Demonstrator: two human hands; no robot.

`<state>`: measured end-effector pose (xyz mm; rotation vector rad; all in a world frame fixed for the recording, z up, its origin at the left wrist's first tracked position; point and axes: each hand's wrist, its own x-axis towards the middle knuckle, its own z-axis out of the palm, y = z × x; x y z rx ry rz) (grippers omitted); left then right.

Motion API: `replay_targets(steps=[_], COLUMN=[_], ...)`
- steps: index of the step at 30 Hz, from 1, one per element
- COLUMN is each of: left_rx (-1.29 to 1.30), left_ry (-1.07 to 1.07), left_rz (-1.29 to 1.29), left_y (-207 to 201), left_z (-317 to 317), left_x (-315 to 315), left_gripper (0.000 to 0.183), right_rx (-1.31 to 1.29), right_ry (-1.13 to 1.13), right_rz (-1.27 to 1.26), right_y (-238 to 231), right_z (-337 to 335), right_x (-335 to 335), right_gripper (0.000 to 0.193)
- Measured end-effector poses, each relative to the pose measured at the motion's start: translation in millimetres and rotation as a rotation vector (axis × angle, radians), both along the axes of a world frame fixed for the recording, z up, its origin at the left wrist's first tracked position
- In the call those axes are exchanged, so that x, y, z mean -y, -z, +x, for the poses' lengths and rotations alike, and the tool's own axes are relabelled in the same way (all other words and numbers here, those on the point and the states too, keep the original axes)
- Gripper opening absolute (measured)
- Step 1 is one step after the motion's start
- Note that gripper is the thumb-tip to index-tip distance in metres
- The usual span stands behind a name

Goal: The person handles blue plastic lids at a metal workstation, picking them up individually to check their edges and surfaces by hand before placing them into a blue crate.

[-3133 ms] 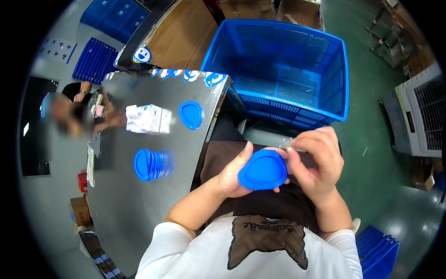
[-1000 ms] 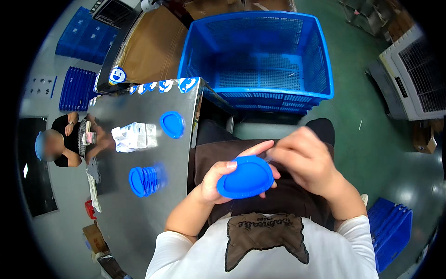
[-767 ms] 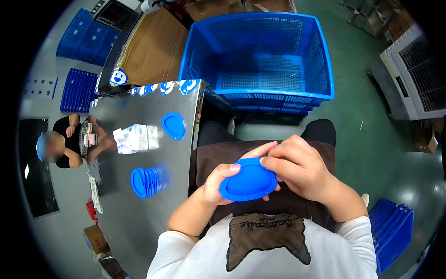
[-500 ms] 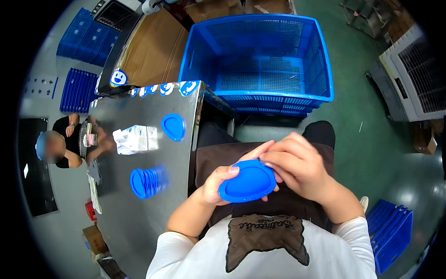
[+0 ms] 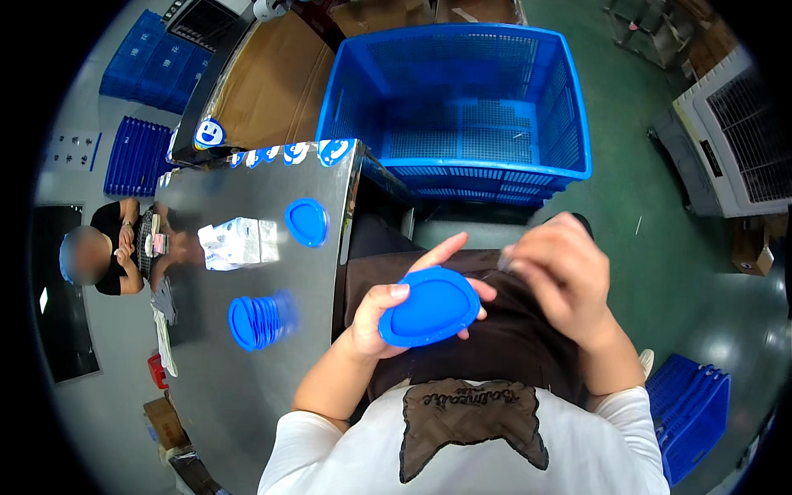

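My left hand (image 5: 371,320) holds a blue, egg-shaped plastic piece with a raised rim (image 5: 431,310), thumb on top and fingers beneath, above my lap. Apart from it to the right, my right hand (image 5: 563,276) is raised, its fingers pinched together. A small greyish bit seems to show at its fingertips, too blurred to name. On the grey table to my left lies a single blue piece of the same shape (image 5: 306,223). Nearer me stands a row of similar blue pieces (image 5: 254,322), packed face to face. Beside the single piece is a white printed packet (image 5: 239,243).
A big blue plastic crate (image 5: 462,177) stands ahead, beyond the table (image 5: 272,190). Blue baskets (image 5: 689,412) are stacked at the lower right, and a grey-white air cooler (image 5: 726,140) stands at the right. Another person (image 5: 115,247) sits across the table at far left.
My right hand has come away from the blue piece, moving right and up. My left hand has shifted slightly left with the piece. The person across has brought both hands together.
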<state>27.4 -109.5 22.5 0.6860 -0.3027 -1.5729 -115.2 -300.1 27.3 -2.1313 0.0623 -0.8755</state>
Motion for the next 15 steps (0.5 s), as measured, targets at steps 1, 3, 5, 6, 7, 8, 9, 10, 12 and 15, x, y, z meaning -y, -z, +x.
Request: replay_targets(steps=[1,3,5,6,7,8,9,10,12,15], left_rx=[0.002,0.019,0.050,0.067,0.040,0.012,-0.015,-0.017,-0.017,-0.038], left_ry=[-0.032,-0.078,-0.062,-0.058,-0.068,-0.079,-0.090,-0.098,-0.105,-0.136], left_rz=[0.011,0.015,0.020,0.024,0.001,-0.022,-0.045,-0.044,-0.044,-0.055], left_y=[1,0,4,6,7,8,9,9,9,10], left_z=[-2,-5,-2,-1,-2,-2,-2,-1,3,-2], left_x=[0,2,1,0,-1,-2,-2,-3,-1,1], left_gripper=[0.097,0.089,0.081,0.078,0.074,0.071,0.068,0.066,0.064,0.061], right_rx=[0.012,0.027,-0.027,-0.051,-0.060,-0.051,-0.042,-0.033,-0.043,-0.021], right_ry=[-0.081,-0.164,-0.149,-0.146,-0.133,-0.069,-0.005,0.059,0.033,-0.143], right_rz=[0.002,-0.046,-0.113,-0.145,-0.144,-0.129,-0.114,-0.099,-0.012,0.008], right_y=[1,2,8,9,7,6,5,6,5,7], right_z=[1,4,6,7,6,4,2,-1,-3,4], right_x=[-6,-14,-14,-13,-10,-6,-1,3,3,-17], right_gripper=[0.024,0.027,0.027,0.027,0.025,0.024,0.023,0.022,0.018,0.017])
